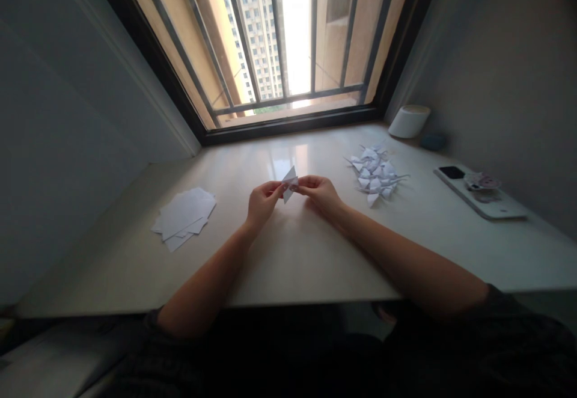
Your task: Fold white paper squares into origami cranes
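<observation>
A small piece of folded white paper (290,177) is held up between my two hands over the middle of the table. My left hand (262,204) pinches its left side with thumb and fingers. From the other side, my right hand (321,191) grips it the same way, fingertips close to those of the left. Pointed corners of the paper stick out above and below the fingers. Off to the left lies a loose stack of flat white paper sheets (187,213). To the right is a heap of folded white paper pieces (375,173) with pointed ends.
The pale tabletop (288,266) runs up to a barred window (288,43). At the right lie a phone (500,207) with a round ornament (483,181) on it. A white cup-like container (409,121) stands in the back right corner beside a small dark object (433,141).
</observation>
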Available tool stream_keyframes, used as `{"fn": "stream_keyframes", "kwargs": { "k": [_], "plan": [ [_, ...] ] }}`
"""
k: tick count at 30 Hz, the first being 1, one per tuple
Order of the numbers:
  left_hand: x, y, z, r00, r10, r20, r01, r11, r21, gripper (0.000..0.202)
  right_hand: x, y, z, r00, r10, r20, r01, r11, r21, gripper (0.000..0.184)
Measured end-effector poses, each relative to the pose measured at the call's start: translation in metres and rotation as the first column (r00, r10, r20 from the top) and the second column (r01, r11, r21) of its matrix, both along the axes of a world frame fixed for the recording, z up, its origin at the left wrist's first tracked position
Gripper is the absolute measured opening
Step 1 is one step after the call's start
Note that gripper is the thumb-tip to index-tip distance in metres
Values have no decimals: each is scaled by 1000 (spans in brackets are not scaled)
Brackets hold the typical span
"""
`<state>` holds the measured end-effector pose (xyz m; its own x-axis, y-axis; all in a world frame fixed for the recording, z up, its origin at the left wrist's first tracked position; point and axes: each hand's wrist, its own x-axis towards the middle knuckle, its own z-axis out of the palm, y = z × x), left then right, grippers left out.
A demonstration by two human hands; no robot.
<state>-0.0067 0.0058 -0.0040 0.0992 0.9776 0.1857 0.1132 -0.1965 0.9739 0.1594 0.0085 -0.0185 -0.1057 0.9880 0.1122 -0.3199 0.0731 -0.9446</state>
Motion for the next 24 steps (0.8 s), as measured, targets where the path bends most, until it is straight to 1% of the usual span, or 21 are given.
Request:
{"fn": "stream_keyframes", "kwargs": {
  "k": [6, 9, 12, 16, 19, 24],
  "plan": [
    [-2, 1, -1, 999, 15, 49, -13, 999, -31, 38, -1, 0, 0, 998, 63, 30, -63, 998, -4, 35],
    [-3, 2, -1, 997, 41, 72, -35, 996, -81, 39, 0, -1, 1, 999, 22, 50, -23, 1000, 19, 39],
    [-2, 2, -1, 994, 29, 103, -15, 991, -136, 38, 0, 0, 2, 997, -31, 71, 28, 999, 42, 41],
    [-1, 1, -1, 995, -25, 101, 38, 991, -129, 36, 1, 2, -2, 995, -79, 67, 77, 996, 35, 36],
    [0, 0, -1, 995, -41, 95, 53, 990, -128, 37, 1, 4, -6, 994, -93, 62, 91, 995, 37, 37],
    [0, -1, -2, 994, -102, 30, 105, 985, -136, 38, 2, 6, -8, 988, -135, 77, 131, 990, 56, 40]
  ]
}}
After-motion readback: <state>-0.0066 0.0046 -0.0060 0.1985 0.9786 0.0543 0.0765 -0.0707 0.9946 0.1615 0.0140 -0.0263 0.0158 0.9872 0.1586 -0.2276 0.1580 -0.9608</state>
